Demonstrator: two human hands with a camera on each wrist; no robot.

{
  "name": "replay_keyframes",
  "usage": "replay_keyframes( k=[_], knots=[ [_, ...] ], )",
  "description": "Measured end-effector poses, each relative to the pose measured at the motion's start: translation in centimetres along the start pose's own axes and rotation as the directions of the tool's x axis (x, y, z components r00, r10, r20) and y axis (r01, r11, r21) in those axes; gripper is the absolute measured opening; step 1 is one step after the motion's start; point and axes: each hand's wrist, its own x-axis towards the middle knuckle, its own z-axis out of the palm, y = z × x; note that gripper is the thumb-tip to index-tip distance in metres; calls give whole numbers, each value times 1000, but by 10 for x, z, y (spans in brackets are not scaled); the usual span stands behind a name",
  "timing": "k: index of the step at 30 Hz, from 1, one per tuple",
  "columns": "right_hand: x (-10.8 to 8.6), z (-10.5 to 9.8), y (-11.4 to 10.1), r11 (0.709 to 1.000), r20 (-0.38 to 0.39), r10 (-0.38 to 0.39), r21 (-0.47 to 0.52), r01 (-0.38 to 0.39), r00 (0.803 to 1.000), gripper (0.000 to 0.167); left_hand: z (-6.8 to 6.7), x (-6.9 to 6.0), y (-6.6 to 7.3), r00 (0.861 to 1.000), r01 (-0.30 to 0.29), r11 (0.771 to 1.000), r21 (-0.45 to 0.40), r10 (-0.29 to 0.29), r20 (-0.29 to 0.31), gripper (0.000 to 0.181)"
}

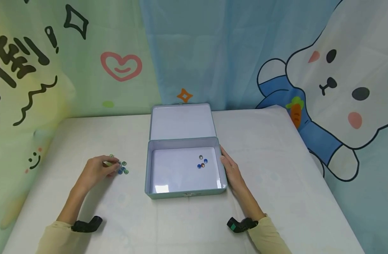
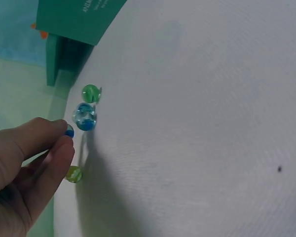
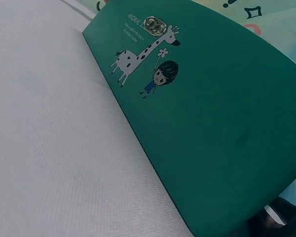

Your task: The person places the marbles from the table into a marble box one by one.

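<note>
My left hand point(image 1: 102, 169) pinches a blue marble point(image 2: 69, 131) between thumb and fingertips, just above the white cloth. Beside it lie several glass marbles, among them a green marble point(image 2: 91, 93), a clear-blue marble point(image 2: 85, 117) and a yellow-green marble point(image 2: 74, 174). An open tin box point(image 1: 185, 193) stands at the middle, its lid point(image 1: 182, 121) tipped back. Inside it, towards the right, several marbles lie, including a brown marble point(image 1: 203, 165) and a blue marble point(image 1: 205, 161). Against the box's right wall rests my right hand point(image 1: 232, 171), its fingers partly hidden; the right wrist view shows none of them.
A white cloth point(image 1: 187, 225) covers the table. Printed curtains point(image 1: 194, 46) hang behind it and at both sides. On the tin's green front point(image 3: 207, 113) are a giraffe and child print and a metal clasp point(image 3: 154, 25).
</note>
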Motion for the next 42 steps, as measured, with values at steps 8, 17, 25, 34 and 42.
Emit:
replay_keyframes(
  k=[8, 17, 25, 34, 42],
  knots=[
    [0, 0, 0, 1000, 2, -15, 17, 15, 1000, 50, -12, -5, 8, 997, -58, 998, -4, 57, -45, 28],
    [1, -1, 0, 1000, -7, -10, 21, 10, 1000, 50, -24, -2, 31, 994, -100, 993, -65, 98, -44, 33],
    [0, -1, 0, 1000, -4, -12, 22, 12, 1000, 49, -23, 7, 71, 992, -106, 969, -224, 118, 39, 32],
    [0, 2, 3, 999, 3, -26, 42, 26, 1000, 49, -5, 28, 117, 955, -238, 948, -211, 268, 126, 25],
    [1, 0, 1, 999, 6, -41, 36, 41, 999, 49, 15, 59, 164, 874, -418, 898, -140, 439, 209, 18]
  ],
)
